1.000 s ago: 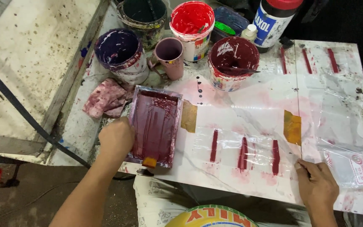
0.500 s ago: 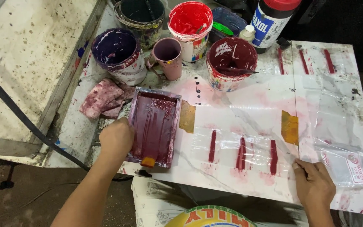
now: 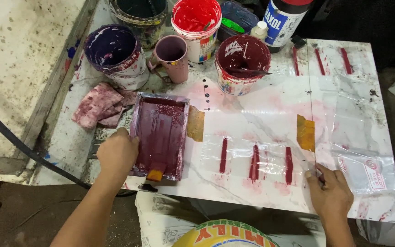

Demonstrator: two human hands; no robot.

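A small printing screen frame point(image 3: 160, 135) smeared with dark maroon ink lies on a white marble-patterned board point(image 3: 252, 119). My left hand point(image 3: 116, 154) grips the frame's left edge. Inside the frame, at its near end, sits a small orange-tipped squeegee point(image 3: 155, 174). My right hand point(image 3: 328, 192) presses on the near edge of a clear plastic sheet point(image 3: 348, 119) lying on the board. Three maroon printed bars point(image 3: 255, 156) show on the sheet between my hands. Brown tape pieces point(image 3: 305, 132) hold things down.
Several paint tubs stand at the far side: a purple one point(image 3: 114, 55), a red one point(image 3: 196, 20), a maroon one point(image 3: 242, 61) and a pink mug point(image 3: 172, 57). A stained rag point(image 3: 98, 105) lies left of the frame. A black hose point(image 3: 19, 144) crosses the left.
The view has shifted slightly. My left hand stays on the frame's left edge and my right hand stays on the plastic sheet; nothing else has visibly moved.
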